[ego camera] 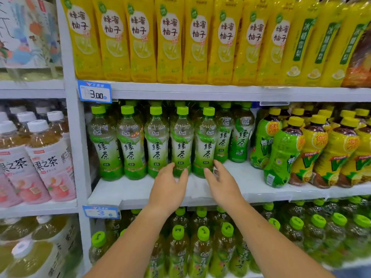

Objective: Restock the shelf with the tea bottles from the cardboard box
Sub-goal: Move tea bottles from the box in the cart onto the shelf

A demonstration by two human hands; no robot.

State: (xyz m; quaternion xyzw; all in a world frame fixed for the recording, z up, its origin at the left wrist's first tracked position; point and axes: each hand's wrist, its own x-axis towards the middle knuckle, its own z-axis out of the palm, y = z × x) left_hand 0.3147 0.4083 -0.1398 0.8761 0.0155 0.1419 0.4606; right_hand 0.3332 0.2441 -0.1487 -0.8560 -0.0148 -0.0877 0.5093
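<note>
Store shelving fills the view, with yellow bottles [170,37] on the tier above and green-capped bottles [202,247] below. On the white middle shelf [251,183] the green tea bottles [156,141] stand upright in a front row with more behind, long axes vertical, caps up, labels facing outward. The left hand [168,189] reaches to the base of the fourth bottle [181,141], the right hand [222,185] to the fifth bottle [206,141]. The fingers of both hands are spread and gripping nothing; whether they are touching the bottles is unclear.
</note>
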